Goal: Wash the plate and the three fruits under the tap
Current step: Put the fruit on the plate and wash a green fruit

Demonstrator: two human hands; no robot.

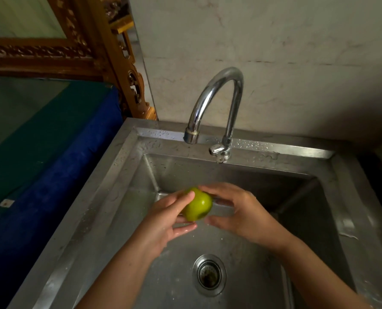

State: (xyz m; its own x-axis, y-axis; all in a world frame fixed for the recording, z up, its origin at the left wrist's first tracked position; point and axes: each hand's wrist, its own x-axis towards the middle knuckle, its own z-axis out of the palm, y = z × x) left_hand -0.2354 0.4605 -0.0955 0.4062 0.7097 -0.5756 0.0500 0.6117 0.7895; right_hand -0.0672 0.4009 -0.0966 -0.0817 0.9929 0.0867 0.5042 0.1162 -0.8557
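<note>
Apple (198, 207) is hanging over the sink (118, 179) just below the tap (216, 97) spout, left hand (165, 221) gripping it between thumb and fingers while right hand (236, 210) is curling round its right side, seemingly to rub it clean.

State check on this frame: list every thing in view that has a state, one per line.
green apple: held over the basin between both hands.
left hand: wet, grips the apple, thumb on top.
right hand: fingers curled against the apple's far side.
tap: no stream visible from the spout.
sink: droplets on the rim.
drain strainer: seated in the drain.
</note>
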